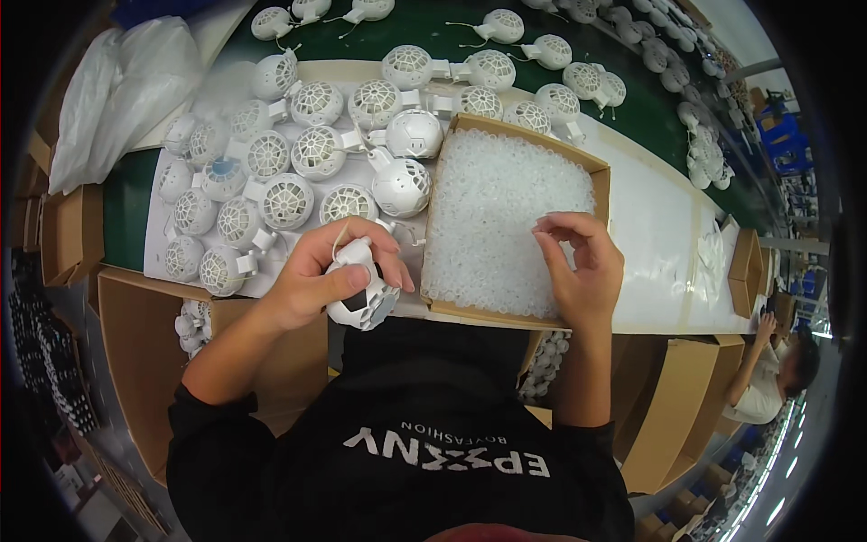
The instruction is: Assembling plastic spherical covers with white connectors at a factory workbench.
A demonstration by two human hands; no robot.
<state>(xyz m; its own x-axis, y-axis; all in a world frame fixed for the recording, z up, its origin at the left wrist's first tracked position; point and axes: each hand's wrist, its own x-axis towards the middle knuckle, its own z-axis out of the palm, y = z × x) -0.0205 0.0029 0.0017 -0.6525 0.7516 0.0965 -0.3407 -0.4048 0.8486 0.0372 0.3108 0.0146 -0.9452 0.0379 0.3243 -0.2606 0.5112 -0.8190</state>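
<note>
My left hand (339,275) is wrapped round a white plastic housing (368,312) with openings in its shell and a thin wire at its top. It holds the housing tilted, just left of the shallow cardboard box (519,318). Small clear plastic rings (506,199) fill that box. Over the box's right side, my right hand (585,271) is curled, thumb and fingertips brought together in a pinch. Whatever sits between those fingertips, if anything, is too small to make out. Two white housings with smooth faces (400,187) lie just beyond my left hand.
Many round white housings with grilles (287,200) crowd the table's left side. More stand on the green conveyor belt (433,32) beyond. A plastic bag (126,99) lies at far left. Open cardboard cartons (673,406) flank me below the table edge. Another person (768,375) is at far right.
</note>
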